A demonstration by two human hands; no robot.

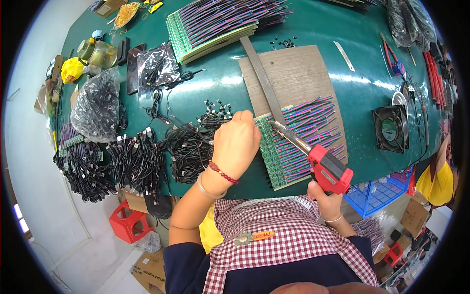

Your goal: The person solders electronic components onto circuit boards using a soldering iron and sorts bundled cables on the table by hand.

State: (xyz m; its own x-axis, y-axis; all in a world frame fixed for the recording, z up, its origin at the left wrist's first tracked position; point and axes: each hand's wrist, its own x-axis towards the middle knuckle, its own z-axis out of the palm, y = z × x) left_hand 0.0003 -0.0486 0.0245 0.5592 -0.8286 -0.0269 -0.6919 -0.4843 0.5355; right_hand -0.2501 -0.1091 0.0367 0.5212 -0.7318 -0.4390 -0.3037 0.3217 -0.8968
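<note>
My right hand is wrapped round the grip of a red and black soldering gun. Its metal barrel slants up and left, with the tip at the upper edge of a green circuit board panel. Rows of pink, blue and black wires run off the panel to the right. My left hand is closed in a pinch by the panel's upper left corner; its fingertips point away, and what they hold is hidden. A flat metal bar reaches down to the panel's top, close to the gun's tip.
Panel and bar rest on a brown board. Bundled black cables lie left of my left hand, by small black connectors. A stack of wired panels stands at the back. Right are a fan and red-handled pliers.
</note>
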